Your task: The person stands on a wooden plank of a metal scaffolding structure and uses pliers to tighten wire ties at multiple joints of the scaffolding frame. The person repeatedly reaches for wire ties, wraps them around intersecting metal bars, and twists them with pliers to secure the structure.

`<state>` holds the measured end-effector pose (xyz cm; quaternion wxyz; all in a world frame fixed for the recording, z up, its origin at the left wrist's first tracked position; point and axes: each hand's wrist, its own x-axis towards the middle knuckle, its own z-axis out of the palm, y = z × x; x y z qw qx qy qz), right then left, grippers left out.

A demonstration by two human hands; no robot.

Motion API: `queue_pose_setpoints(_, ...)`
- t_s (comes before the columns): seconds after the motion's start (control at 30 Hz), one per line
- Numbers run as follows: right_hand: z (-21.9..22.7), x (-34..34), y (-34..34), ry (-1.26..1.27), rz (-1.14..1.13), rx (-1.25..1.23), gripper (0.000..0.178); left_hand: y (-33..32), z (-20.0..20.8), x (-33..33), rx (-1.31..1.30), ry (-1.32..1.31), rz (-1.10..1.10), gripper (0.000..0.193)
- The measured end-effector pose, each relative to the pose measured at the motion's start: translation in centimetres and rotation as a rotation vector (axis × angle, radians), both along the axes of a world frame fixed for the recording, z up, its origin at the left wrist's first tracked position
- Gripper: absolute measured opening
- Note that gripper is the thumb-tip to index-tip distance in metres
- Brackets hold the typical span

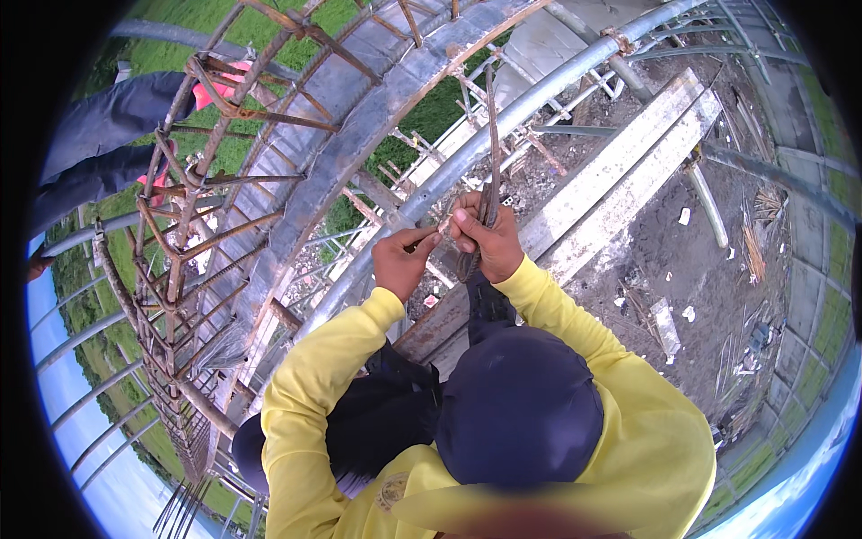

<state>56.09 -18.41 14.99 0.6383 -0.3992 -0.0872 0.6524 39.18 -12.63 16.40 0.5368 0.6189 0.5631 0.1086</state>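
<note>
Near the middle of the head view, my right hand (492,241) is closed around a long, thin, brownish bundle (493,135) that looks like bent tie wire. The bundle's upper part sticks up past the hand, and its looped lower end (468,266) hangs below it. Close beside it, my left hand (400,262) is closed in a pinch, thumb and fingertips together, almost meeting the right fingertips. A small pale bit shows between the two hands, too small to name. Both hands are just in front of a grey metal pipe (539,112) that runs diagonally behind them.
A rusty rebar cage (184,216) rises at the left beside a curved metal form panel (314,184). Beyond it stand another person's dark-trousered legs (108,135). Pale planks (620,171) span the right side above debris-strewn ground (646,269) well below. More scaffold pipes cross around.
</note>
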Motion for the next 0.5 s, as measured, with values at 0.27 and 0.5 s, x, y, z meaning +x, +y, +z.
queue_pose_setpoints(0.27,-0.8,0.2,-0.1,-0.129,0.069,0.009,0.015,0.2,-2.1,-0.2,-0.154,-0.017,-0.147,0.018)
queue_pose_setpoints(0.5,-3.3,5.7,-1.8,0.064,0.111,0.019,0.017,1.5,-2.5,-0.2,-1.047,-0.702,-0.118,0.024)
